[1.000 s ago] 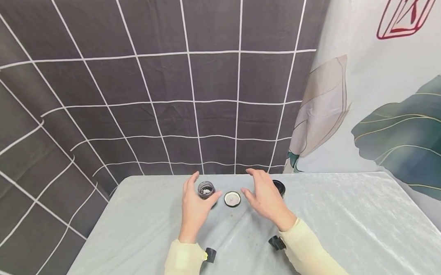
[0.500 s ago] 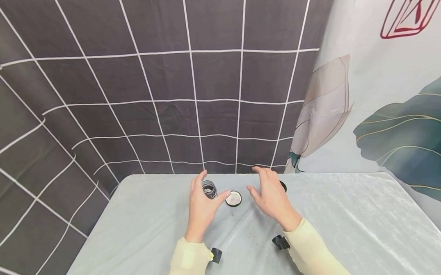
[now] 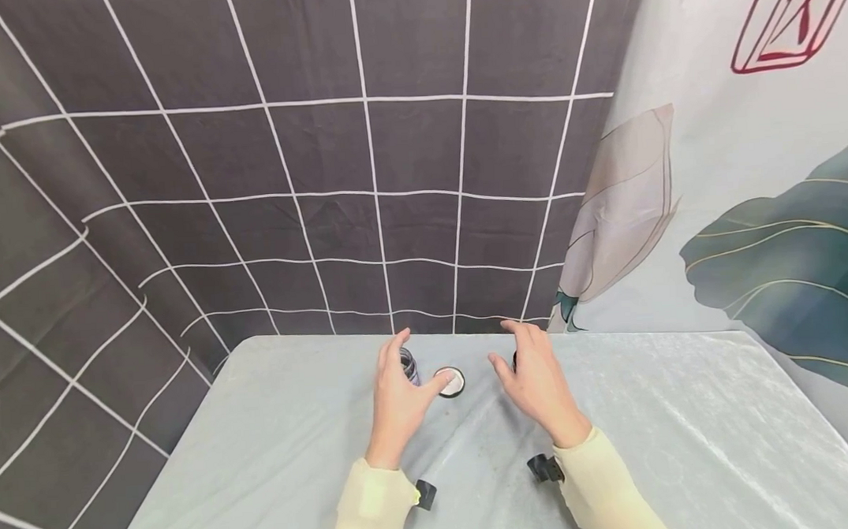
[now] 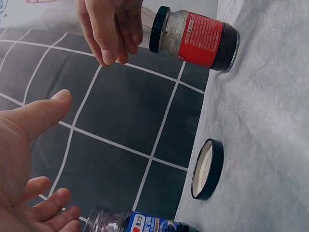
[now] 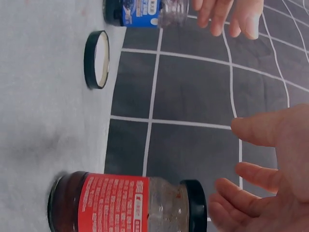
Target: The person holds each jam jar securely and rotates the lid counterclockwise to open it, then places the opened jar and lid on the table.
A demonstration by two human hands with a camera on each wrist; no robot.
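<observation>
My left hand (image 3: 396, 396) hovers beside an uncapped glass jar (image 3: 409, 368), fingers spread and thumb pointing right over a loose lid. The jar's blue label (image 5: 141, 12) and clear neck show in the right wrist view. That black-rimmed lid (image 4: 207, 169) lies on the table with its pale inside up. On the other side, my right hand (image 3: 540, 382) is held with fingers loosely bent and thumb apart, holding nothing. It hides most of a second jar in the head view. In the right wrist view this jar has a red label (image 5: 113, 203) and a black lid (image 5: 196, 208) on.
A pale grey cloth covers the table (image 3: 261, 445). Behind it hangs a dark curtain (image 3: 320, 158) with a white grid, and at the right a white curtain (image 3: 711, 165) with leaf prints. Black cameras sit at both wrists.
Both hands have moved to the right. The left now covers more of the open jar and its thumb overlaps the loose lid; the right has passed across the red-labelled jar. Jars and lid stay put.
</observation>
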